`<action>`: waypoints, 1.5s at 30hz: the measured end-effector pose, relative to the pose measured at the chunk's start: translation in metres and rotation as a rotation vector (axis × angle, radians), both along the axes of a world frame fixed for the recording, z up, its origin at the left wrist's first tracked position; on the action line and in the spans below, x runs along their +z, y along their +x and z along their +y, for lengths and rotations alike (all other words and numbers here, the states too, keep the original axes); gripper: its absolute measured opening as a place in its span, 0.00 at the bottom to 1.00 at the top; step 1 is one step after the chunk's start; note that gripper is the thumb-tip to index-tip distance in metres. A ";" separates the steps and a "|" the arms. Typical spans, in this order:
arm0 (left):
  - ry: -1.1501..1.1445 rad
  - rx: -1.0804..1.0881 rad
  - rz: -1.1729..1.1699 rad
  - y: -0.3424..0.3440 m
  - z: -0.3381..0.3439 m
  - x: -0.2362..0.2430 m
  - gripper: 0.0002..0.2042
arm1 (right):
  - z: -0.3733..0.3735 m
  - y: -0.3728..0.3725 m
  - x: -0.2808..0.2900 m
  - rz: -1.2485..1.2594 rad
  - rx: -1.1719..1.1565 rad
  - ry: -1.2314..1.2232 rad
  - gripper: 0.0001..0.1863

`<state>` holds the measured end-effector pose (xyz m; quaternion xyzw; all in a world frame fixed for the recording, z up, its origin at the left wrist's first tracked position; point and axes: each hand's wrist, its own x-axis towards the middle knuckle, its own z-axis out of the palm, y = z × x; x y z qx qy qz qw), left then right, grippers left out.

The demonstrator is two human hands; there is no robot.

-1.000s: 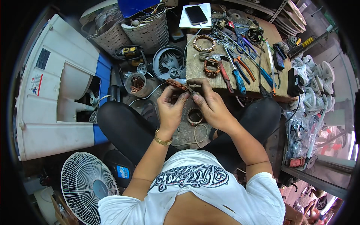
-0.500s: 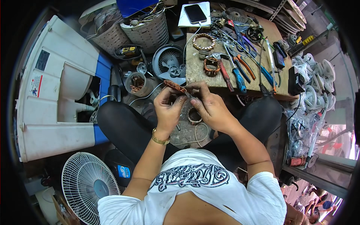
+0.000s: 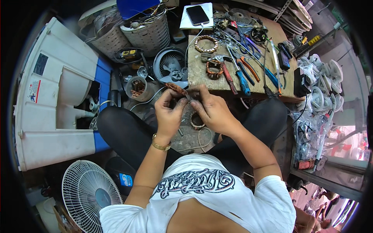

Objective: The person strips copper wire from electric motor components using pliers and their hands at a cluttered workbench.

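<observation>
I sit cross-legged on the floor, both hands raised in front of me. My left hand [image 3: 169, 110] and my right hand [image 3: 210, 108] together pinch a small bundle of copper-coloured wire [image 3: 176, 88] that sticks out up and to the left of my fingers. Below my hands, on the floor between my knees, lies a round wound coil ring [image 3: 196, 121] with a loose loop of wire [image 3: 204, 138] beside it.
A low wooden board [image 3: 202, 79] ahead carries two coil rings [image 3: 206, 43], pliers, screwdrivers and a phone [image 3: 197, 14]. A round fan housing [image 3: 171, 64], a cup of copper scraps [image 3: 138, 88], a white plastic casing [image 3: 50, 101], a fan grille [image 3: 91, 194] and baskets surround me.
My hands have shifted slightly while working the wire bundle; the bundle now points more up and left. Nothing else has moved.
</observation>
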<state>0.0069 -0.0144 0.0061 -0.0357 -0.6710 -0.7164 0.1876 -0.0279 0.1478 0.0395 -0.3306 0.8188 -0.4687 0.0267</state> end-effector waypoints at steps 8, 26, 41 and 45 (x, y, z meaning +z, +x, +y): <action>0.044 0.065 -0.023 0.006 0.011 -0.008 0.05 | -0.005 0.004 0.001 -0.092 -0.046 -0.001 0.15; 0.651 -0.097 -0.282 -0.002 -0.004 -0.009 0.09 | 0.005 -0.024 -0.032 -0.170 -0.038 -0.224 0.21; 0.688 -0.273 -0.326 0.000 -0.007 -0.013 0.12 | -0.013 -0.020 -0.036 -0.146 -0.113 -0.304 0.09; 0.670 -0.309 -0.334 0.001 -0.002 -0.009 0.13 | -0.013 -0.017 -0.034 0.041 -0.138 -0.141 0.11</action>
